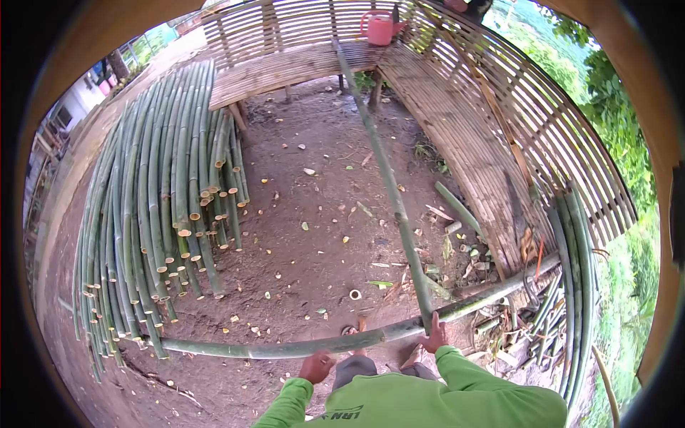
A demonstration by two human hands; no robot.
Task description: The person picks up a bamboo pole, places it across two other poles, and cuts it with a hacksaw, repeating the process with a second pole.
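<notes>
My right hand (434,337) is closed round the near end of a long green bamboo pole (389,175), which runs away from me to the slatted bench. Just under that end, a thicker bamboo pole (300,349) lies crosswise in front of my legs. My left hand (316,367) is beside this crosswise pole on its near side, fingers curled; I cannot tell what is in them. A short brown upright piece (362,323) shows just behind the crosswise pole, between my hands.
A big stack of cut bamboo poles (153,192) lies at the left. Slatted bamboo benches (457,135) line the back and right, with a pink watering can (379,28) in the corner. Several poles (573,278) lean at the right above bamboo offcuts (546,321). Chips dot the dirt ground (307,235).
</notes>
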